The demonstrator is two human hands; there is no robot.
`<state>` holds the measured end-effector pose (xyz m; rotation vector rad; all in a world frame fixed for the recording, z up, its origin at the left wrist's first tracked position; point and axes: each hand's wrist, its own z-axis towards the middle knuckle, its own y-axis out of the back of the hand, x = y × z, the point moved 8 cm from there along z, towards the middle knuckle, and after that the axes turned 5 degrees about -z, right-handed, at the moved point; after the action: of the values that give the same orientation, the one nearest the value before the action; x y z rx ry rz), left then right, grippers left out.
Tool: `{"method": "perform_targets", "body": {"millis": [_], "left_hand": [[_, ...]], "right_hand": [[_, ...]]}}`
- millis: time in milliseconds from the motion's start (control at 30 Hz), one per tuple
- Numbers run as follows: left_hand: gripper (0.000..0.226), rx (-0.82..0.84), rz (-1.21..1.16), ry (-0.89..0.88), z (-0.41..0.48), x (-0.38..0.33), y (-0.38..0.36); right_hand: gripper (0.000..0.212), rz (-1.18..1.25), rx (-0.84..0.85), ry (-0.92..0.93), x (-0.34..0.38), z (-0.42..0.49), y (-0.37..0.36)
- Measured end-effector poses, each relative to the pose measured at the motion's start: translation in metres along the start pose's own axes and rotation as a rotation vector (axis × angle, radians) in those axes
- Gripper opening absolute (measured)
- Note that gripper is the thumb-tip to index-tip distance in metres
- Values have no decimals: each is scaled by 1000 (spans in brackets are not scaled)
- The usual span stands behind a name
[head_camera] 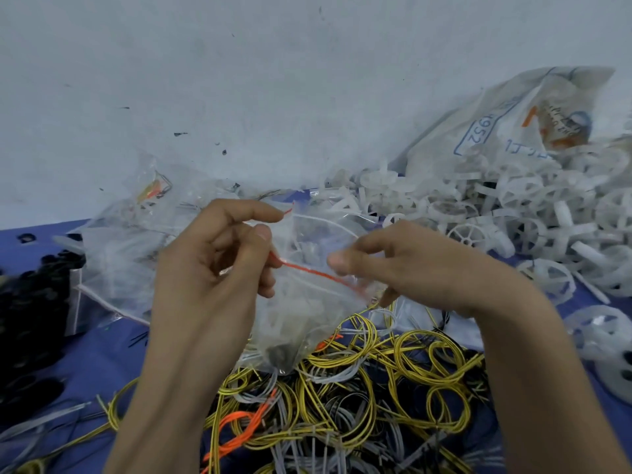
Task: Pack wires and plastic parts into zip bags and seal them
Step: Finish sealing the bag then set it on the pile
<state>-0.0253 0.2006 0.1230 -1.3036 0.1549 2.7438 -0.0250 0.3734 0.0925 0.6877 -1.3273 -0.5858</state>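
You hold one clear zip bag [307, 302] in mid-air over the wire pile, approx. centre of view. Its red zip strip [318, 273] runs diagonally between both hands. Contents: pale plastic parts and something dark at the bottom; exact items can't be told through the film.

Left hand [219, 265]: thumb and fingers pinched shut on the strip's left end. Right hand [403, 265]: thumb and forefinger pinching the strip toward its right end, other fingers loosely curled.

Status: bag looks filled; seal appears in progress. Part of the mouth near the top still gapes, so judge it not fully closed.

Below: loose wires [359, 388], yellow, grey, black, plus an orange bundle [239, 429], lie unpacked on the blue table [102, 354]. Right: a heap of white plastic wheels [533, 227] spilling from a printed sack [513, 124]. Left, behind your hand: more clear bags [126, 234], some w/ contents; sealed or not, can't tell. Far left: black parts [27, 295].

Remaining: plenty of stock is unpacked, so the task is likely far from done.
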Motion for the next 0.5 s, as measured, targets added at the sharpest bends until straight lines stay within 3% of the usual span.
{"method": "perform_targets", "body": {"millis": [67, 200, 333, 433, 500], "left_hand": [[17, 106, 5, 32, -1, 4, -9], [45, 302, 342, -2, -7, 13, -26], [60, 283, 629, -64, -11, 23, -31], [28, 179, 658, -68, -8, 26, -24], [11, 85, 557, -55, -4, 25, -15]], "right_hand": [[45, 194, -63, -86, -10, 8, 1], [36, 477, -177, -148, -22, 14, 7], [38, 547, -167, -119, -18, 15, 2], [35, 612, -170, -61, -10, 17, -3], [35, 636, -196, 25, -3, 17, -1]]}}
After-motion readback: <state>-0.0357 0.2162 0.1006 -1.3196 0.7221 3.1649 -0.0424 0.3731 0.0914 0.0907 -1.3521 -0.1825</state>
